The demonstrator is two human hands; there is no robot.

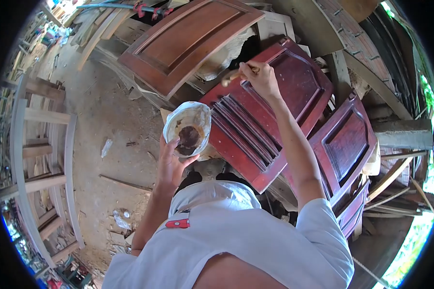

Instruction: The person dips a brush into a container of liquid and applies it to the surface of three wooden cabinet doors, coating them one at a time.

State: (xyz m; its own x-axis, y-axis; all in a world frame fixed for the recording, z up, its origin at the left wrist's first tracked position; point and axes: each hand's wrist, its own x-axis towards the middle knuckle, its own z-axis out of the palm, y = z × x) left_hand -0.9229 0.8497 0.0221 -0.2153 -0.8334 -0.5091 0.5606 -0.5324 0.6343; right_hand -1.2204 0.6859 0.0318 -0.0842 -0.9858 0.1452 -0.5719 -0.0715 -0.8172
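My left hand is wrapped round the lower side of a whitish bowl, thumb over its rim. Dark brown stuff lies in the bottom of the bowl. My right hand is closed on a small tan paintbrush, its far end blurred and pointing left. Below that hand is a glossy dark red slatted door panel, leaning at a slant. The brush overlaps the panel's upper left edge in this view.
A reddish-brown panel rests on boards ahead. Another dark red panel leans at my right. Pale wooden frames stand on the left. A wood strip and plastic scraps litter the dirt floor.
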